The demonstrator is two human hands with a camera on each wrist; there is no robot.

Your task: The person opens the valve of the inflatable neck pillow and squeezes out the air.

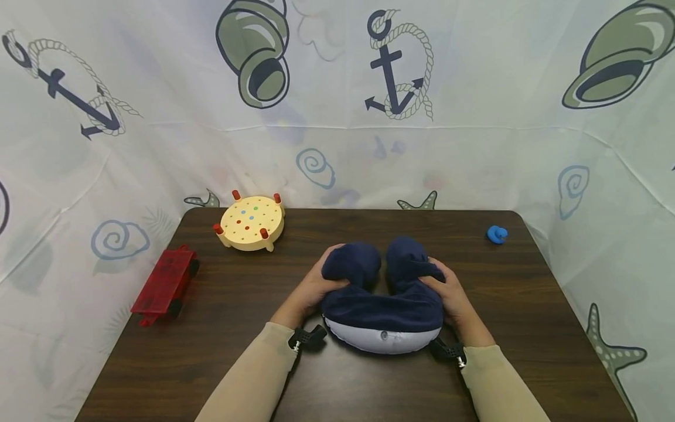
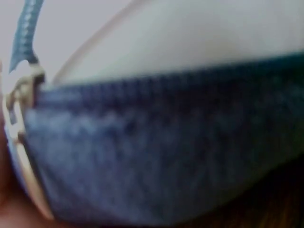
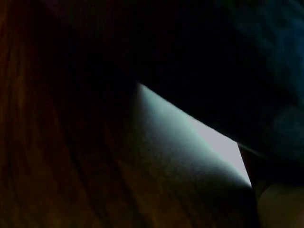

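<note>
**Inspector:** Head view first. Neck pillow (image 1: 383,305), navy on top with a pale grey underside, lies near the middle of the dark wood surface (image 1: 527,305), its two lobes pointing away from the person.

**Clerk:** And the hands?

**Inspector:** The left hand (image 1: 311,288) has its grip curled round the left lobe, fingers pressed into the fabric. The right hand (image 1: 450,295) grips the right lobe likewise. Both wrists carry black mounts; both sleeves are beige.

**Clerk:** Other items on the surface?

**Inspector:** A round yellow peg board (image 1: 252,222) with red pegs sits at the far left. A red toy cart (image 1: 164,285) stands at the left edge, partly overhanging it. A small blue object (image 1: 497,234) lies at the far right, well apart from the pillow. A printed cloth backdrop (image 1: 474,117) with anchors and shells surrounds the surface.

**Clerk:** Left wrist view?

**Inspector:** Blurred and very close. Navy pillow fabric (image 2: 161,156) fills the lower part, pale grey material above it. A blue cord and a small metal fitting show at the left edge. The grip itself cannot be judged from this view.

**Clerk:** Right wrist view?

**Inspector:** Mostly dark. A pale grey wedge of the pillow (image 3: 190,142) shows beneath dark fabric, with wood surface (image 3: 71,180) to the left. The grip cannot be judged here either.
</note>
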